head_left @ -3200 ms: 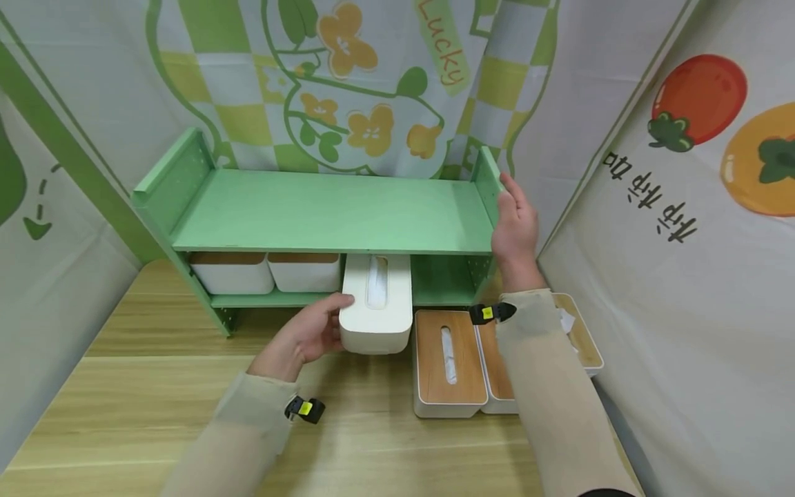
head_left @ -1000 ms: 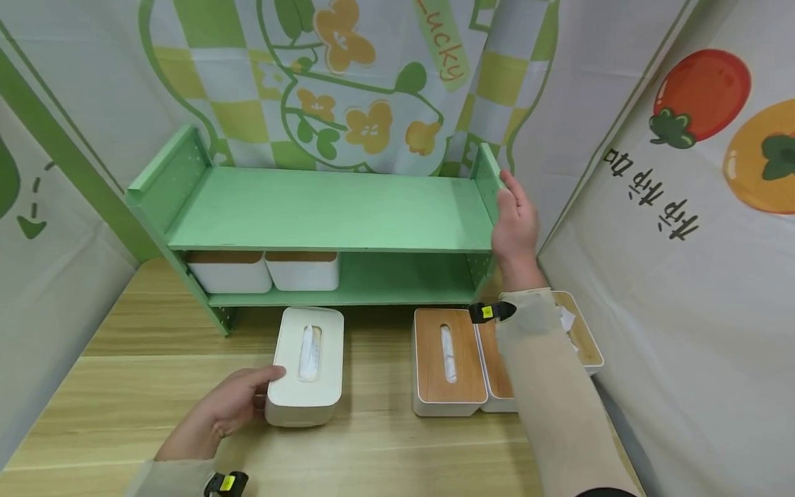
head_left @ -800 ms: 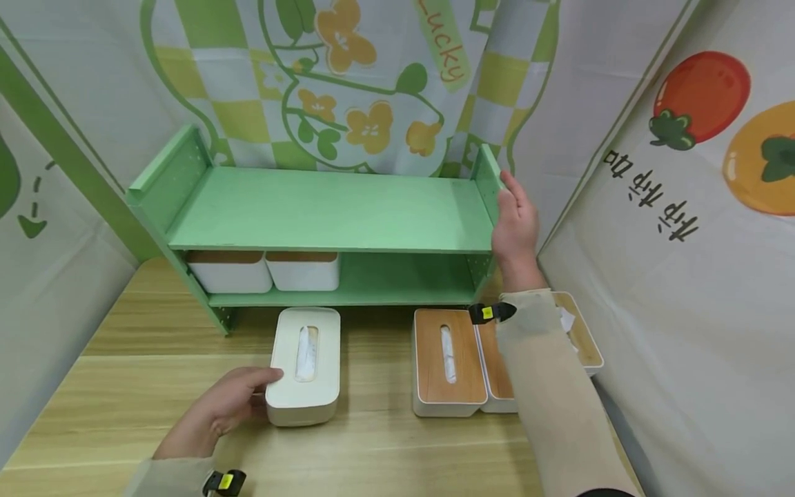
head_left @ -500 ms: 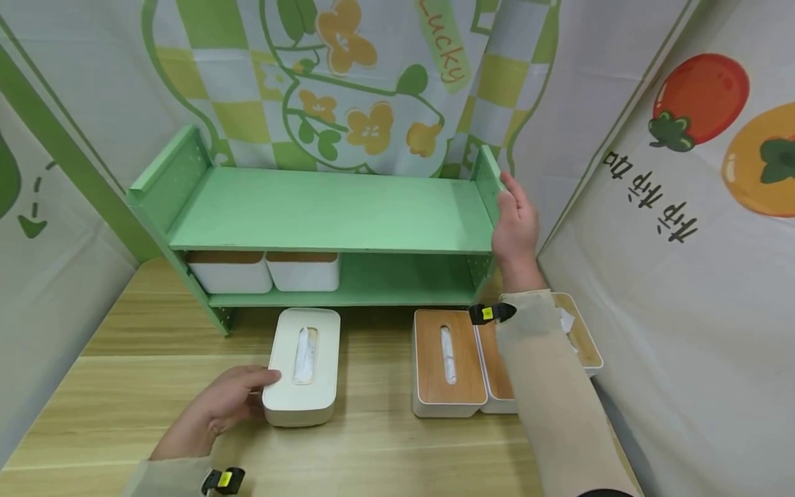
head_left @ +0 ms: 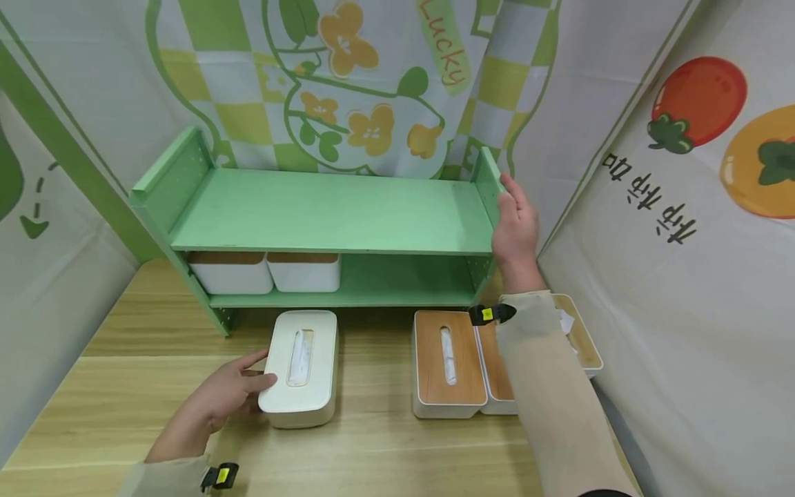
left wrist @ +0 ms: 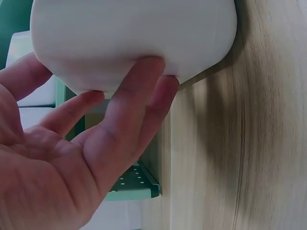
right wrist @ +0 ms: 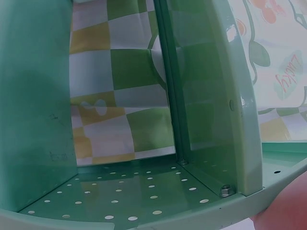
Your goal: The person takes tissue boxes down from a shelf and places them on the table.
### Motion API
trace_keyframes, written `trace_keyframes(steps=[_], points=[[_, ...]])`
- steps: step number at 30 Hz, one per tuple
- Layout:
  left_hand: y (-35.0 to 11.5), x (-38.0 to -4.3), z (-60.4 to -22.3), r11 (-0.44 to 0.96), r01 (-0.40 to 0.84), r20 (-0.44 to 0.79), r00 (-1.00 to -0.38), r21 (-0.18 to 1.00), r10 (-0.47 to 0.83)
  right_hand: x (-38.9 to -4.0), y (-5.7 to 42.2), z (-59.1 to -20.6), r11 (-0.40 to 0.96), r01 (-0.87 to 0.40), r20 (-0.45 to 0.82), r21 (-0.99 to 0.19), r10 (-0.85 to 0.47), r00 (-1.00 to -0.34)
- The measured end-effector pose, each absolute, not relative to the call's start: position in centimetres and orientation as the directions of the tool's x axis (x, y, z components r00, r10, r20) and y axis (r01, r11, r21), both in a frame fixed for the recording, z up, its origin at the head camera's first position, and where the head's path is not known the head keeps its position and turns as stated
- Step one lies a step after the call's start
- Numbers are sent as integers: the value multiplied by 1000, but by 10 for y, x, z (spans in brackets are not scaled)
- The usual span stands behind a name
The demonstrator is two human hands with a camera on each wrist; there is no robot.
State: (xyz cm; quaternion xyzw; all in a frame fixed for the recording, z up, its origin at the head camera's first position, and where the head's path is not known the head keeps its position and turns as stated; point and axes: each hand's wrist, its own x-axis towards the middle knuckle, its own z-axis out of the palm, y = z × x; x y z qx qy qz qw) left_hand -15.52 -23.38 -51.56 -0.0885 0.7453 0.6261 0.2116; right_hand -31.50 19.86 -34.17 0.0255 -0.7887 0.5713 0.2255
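Observation:
In the head view, my left hand holds the left side of a white tissue box on the table, thumb on the lid's edge. The index finger stands a little apart; in the left wrist view, other fingertips touch the box wall. A tissue shows in the lid's slot. My right hand rests against the right end panel of a green two-tier shelf, its visible fingers straight. In the right wrist view, only a bit of that hand shows beside the panel.
Two white boxes with wooden tops, one at the left end and another beside it, stand on the lower tier. Wood-lidded tissue boxes sit on the table at right, partly behind my right arm. Printed curtains surround the table.
My left hand has brought the white tissue box out of the lower tier and leftward onto the table. Lately it shifts slightly left and the index finger spreads. My right hand stays put.

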Motion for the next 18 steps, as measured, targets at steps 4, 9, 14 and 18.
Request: trace_keyframes(steps=[4,9,14,18], points=[[-230,-156,-517,183,-395,-422,-895,900,145,-314,198,-342,343,-302,388,-889,218,-896],[-220,-159,-517,185,-385,-414,-897,904,156,-314,198,-342,347,-298,385,-889,215,-897],[-205,-163,-520,172,-378,-404,-900,910,161,-315,198,-342,347,-305,391,-887,212,-896],[-192,-166,-523,149,-396,-415,-899,906,137,-315,198,-342,343,-310,394,-887,210,-895]])
